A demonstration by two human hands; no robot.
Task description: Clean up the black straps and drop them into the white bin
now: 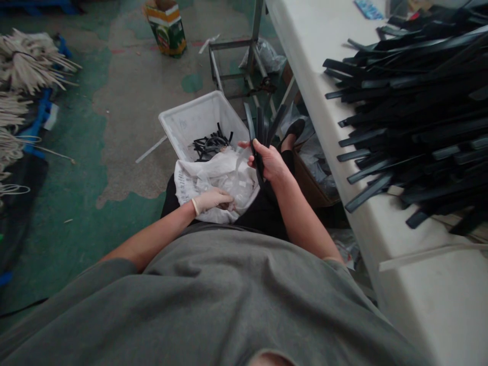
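My right hand (271,161), bare, is closed around a few flat black strips (260,124) whose upper ends fan apart. My left hand (213,199), in a pale glove, is down at the white sack (186,185) on my lap. Its fingers curl inward among clear plastic pieces (238,185), and what they grip, if anything, is hidden. Beyond the sack a white plastic bin (171,124) holds a loose heap of short black pieces (211,145).
A white table (305,46) at my right bears a large pile of black strips (412,112) overhanging its edge. Below it are a metal frame (232,46) and a cardboard box (312,183). Bundled pale cords (30,66) lie left; a green-yellow carton (168,30) stands ahead.
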